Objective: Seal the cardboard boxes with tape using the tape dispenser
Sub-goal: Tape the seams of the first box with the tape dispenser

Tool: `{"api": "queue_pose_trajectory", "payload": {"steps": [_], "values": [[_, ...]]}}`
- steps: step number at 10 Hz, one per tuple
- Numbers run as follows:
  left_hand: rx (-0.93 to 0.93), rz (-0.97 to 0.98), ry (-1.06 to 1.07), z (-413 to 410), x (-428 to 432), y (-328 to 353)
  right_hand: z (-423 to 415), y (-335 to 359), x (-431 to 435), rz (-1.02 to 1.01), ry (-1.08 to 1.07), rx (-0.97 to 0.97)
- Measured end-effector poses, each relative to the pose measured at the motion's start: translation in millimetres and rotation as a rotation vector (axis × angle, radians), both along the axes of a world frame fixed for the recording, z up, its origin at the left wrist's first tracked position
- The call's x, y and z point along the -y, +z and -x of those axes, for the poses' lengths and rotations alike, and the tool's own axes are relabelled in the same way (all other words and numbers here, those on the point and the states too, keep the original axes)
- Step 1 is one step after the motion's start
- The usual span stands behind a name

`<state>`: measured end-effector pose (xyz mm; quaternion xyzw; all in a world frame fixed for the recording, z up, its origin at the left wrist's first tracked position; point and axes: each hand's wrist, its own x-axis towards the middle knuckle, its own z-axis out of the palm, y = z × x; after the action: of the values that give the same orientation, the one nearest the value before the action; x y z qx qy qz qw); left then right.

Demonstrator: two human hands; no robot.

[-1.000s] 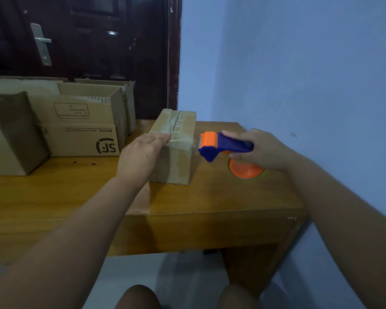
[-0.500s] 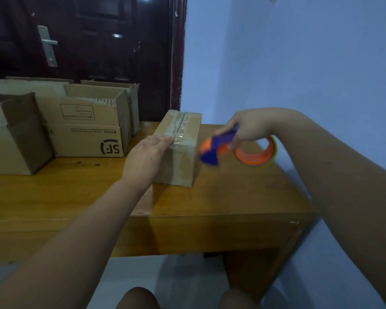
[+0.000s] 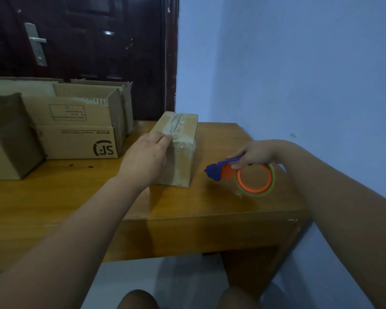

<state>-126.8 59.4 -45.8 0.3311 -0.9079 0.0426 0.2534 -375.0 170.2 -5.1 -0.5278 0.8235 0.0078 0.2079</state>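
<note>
On the table (image 3: 187,204), the taped box (image 3: 178,150) stands centre; open boxes (image 3: 76,134) lie left, the tape dispenser (image 3: 243,175) right.

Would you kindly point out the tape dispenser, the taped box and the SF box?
tape dispenser (image 3: 227,173): head view, orange body.
taped box (image 3: 184,163): head view, near end face.
SF box (image 3: 76,141): head view, front wall.

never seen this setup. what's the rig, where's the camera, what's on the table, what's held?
No robot here: a person works with two bare hands, filmed by one wide-angle camera worn on the head, looking forward and down. On the wooden table stands a small brown cardboard box with clear tape along its top seam; the left hand rests on it. The right hand grips a blue and orange tape dispenser beside that box, apart from it. Open cardboard boxes stand at the left.
</note>
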Motion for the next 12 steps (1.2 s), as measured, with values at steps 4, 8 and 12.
{"api": "queue_pose_trajectory", "payload": {"steps": [4,8,12], "values": [[-0.670,-1.695,-0.205,51,-123,-37,-4,6,-9,0.054,0.058,-0.047],[-1.527,-2.430,0.263,133,-147,-30,-2,18,-34,0.199,0.109,-0.029],[-1.567,-2.233,0.057,112,-130,-23,-4,20,-66,0.473,0.176,0.183]]}}
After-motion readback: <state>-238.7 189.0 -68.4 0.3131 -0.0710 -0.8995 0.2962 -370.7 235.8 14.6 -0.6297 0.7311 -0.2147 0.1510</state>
